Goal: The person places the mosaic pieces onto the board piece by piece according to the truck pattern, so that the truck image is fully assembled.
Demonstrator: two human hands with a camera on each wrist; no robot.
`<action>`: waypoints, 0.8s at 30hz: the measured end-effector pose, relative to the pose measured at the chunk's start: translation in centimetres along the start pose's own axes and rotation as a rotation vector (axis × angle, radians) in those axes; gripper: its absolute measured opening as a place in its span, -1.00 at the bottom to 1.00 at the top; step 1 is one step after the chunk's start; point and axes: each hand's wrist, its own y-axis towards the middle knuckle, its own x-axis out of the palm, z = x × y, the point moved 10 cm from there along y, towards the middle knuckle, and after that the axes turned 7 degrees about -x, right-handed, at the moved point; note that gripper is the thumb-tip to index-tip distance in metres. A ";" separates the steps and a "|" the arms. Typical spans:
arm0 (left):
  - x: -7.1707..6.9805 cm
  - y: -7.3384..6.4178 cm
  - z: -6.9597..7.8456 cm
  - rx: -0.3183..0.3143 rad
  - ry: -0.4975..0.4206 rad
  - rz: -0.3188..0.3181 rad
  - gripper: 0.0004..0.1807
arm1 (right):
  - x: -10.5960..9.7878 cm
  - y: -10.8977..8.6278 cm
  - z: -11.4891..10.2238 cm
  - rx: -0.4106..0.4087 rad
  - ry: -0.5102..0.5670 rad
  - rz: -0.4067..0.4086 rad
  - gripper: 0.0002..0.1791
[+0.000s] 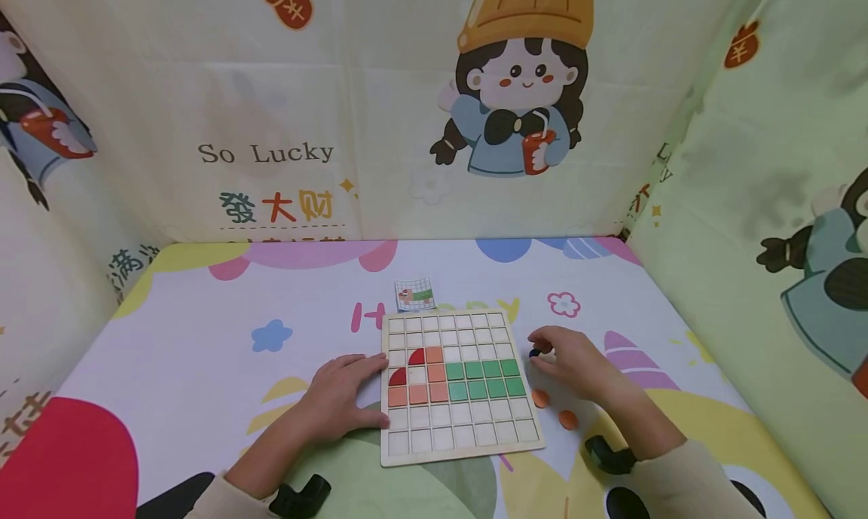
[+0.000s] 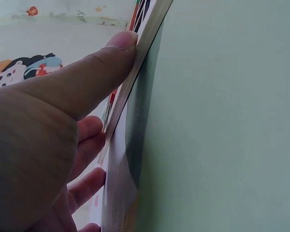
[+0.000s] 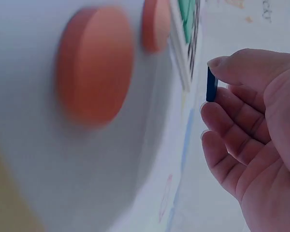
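A wooden grid board lies on the table. It holds two rows of green square tiles, several salmon square tiles and two red curved-edge pieces. Against the board's left edge rest the thumb and fingertips of my left hand, spread and fairly straight; its thumb touches the rim in the left wrist view. Just off the board's right side, my right hand pinches a small dark blue piece between thumb and fingers, seen edge-on in the right wrist view.
Two orange discs lie on the table between the board and my right forearm. Behind the board's top edge is a small picture card with a coloured grid pattern. A patterned cloth hangs around the table's back and sides.
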 end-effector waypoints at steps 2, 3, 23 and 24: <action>0.0 0.0 0.0 -0.001 0.000 0.000 -0.07 | 0.1 0.3 -0.6 -0.022 0.001 -0.002 -0.67; 0.0 0.1 0.0 -0.002 0.000 0.000 -0.07 | 0.2 0.4 -0.9 -0.027 0.001 -0.004 -0.67; 0.0 0.0 -0.1 -0.009 -0.002 0.004 -0.06 | 2.3 3.3 -6.9 -0.155 0.054 -0.043 -0.74; 0.0 0.0 -0.1 -0.012 -0.003 0.004 -0.06 | 2.4 3.4 -7.2 -0.165 0.057 -0.044 -0.75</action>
